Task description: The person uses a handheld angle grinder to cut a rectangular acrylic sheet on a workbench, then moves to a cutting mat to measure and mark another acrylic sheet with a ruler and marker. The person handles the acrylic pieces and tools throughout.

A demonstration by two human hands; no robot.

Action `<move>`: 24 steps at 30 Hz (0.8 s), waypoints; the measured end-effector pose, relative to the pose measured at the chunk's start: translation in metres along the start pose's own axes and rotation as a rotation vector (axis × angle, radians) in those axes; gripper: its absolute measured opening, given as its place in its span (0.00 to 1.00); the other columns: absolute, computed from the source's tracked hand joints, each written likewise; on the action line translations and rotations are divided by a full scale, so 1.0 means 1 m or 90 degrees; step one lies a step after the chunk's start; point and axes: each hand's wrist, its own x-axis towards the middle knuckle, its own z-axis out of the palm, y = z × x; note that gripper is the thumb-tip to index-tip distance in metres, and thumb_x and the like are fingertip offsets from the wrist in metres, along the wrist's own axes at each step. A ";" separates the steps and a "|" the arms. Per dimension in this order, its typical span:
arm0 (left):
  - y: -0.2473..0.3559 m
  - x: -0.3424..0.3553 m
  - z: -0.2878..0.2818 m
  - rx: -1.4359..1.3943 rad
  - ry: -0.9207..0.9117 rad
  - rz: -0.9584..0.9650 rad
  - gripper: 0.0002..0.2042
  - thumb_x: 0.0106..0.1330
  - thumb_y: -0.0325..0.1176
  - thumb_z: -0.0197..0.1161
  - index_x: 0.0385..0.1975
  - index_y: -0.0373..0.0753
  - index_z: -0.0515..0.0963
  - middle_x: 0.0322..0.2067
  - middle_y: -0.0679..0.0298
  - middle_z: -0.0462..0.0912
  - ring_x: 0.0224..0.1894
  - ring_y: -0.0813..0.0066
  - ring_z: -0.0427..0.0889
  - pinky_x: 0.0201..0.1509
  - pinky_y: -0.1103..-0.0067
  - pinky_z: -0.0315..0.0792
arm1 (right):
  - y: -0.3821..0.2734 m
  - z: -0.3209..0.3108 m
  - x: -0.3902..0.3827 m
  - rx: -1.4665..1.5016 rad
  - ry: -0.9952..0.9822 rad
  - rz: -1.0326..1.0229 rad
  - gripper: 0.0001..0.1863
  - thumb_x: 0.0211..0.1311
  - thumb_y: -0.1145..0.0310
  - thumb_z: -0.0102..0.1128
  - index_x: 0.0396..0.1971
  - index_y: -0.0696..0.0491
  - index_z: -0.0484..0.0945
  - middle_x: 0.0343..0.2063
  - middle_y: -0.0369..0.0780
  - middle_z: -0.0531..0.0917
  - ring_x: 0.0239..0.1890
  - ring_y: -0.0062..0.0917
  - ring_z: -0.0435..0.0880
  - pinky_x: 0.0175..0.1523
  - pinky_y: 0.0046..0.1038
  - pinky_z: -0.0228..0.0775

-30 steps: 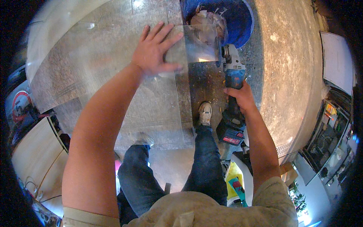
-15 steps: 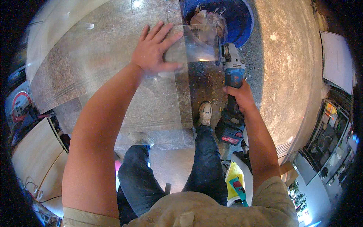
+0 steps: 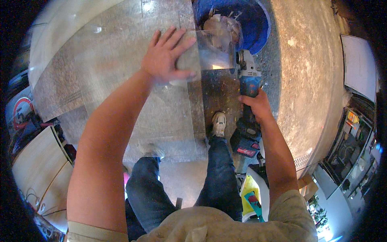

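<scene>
My left hand lies flat with fingers spread on a clear sheet near the upper middle, over a worn board or slab. A smaller clear section of sheet sticks out past the board's right edge, over a blue bucket. My right hand is closed around the handle of a blue and grey cordless angle grinder with a black battery pack at its lower end. The grinder's head is at the right edge of that protruding section; whether its disc touches the sheet I cannot tell.
My shoe stands on the dark floor between board and grinder. A white-and-yellow container is below the grinder. Pale panels lie at the lower left. A white board and a cluttered dark frame are at the far right.
The sheet, both hands, grinder, bucket and shoe sit slightly lower in the picture than half a second ago. My grip and my left hand's spread look the same.
</scene>
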 end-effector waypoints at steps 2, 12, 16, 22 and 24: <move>0.001 -0.001 0.000 -0.003 -0.003 -0.003 0.51 0.55 0.76 0.68 0.81 0.61 0.66 0.82 0.57 0.61 0.83 0.44 0.57 0.84 0.41 0.44 | -0.001 0.000 0.000 0.006 -0.005 0.004 0.28 0.51 0.71 0.82 0.52 0.56 0.79 0.34 0.38 0.86 0.30 0.26 0.84 0.38 0.32 0.80; 0.000 0.000 0.000 -0.018 0.018 -0.002 0.50 0.54 0.73 0.70 0.80 0.63 0.67 0.81 0.58 0.62 0.83 0.46 0.57 0.84 0.41 0.43 | -0.012 0.002 -0.007 0.107 -0.037 0.015 0.29 0.50 0.71 0.82 0.52 0.57 0.79 0.35 0.38 0.86 0.31 0.26 0.85 0.38 0.31 0.80; 0.000 0.001 0.001 -0.013 0.014 -0.003 0.50 0.55 0.74 0.70 0.80 0.63 0.67 0.81 0.58 0.62 0.83 0.45 0.57 0.84 0.41 0.44 | -0.006 0.000 -0.008 0.042 0.000 -0.010 0.27 0.50 0.71 0.81 0.51 0.56 0.79 0.33 0.38 0.85 0.29 0.26 0.85 0.35 0.32 0.80; 0.000 0.000 0.000 -0.012 0.009 -0.004 0.51 0.55 0.74 0.70 0.80 0.61 0.67 0.81 0.58 0.62 0.83 0.45 0.56 0.84 0.41 0.44 | 0.009 -0.004 -0.003 -0.016 0.012 0.026 0.27 0.50 0.72 0.81 0.51 0.57 0.80 0.31 0.37 0.85 0.28 0.26 0.84 0.35 0.32 0.79; 0.000 0.000 0.000 -0.014 0.004 -0.004 0.51 0.55 0.74 0.70 0.80 0.60 0.67 0.82 0.58 0.62 0.84 0.45 0.56 0.84 0.41 0.44 | 0.011 -0.003 -0.002 0.001 0.012 -0.001 0.27 0.50 0.72 0.81 0.50 0.57 0.80 0.31 0.37 0.85 0.27 0.26 0.84 0.34 0.32 0.79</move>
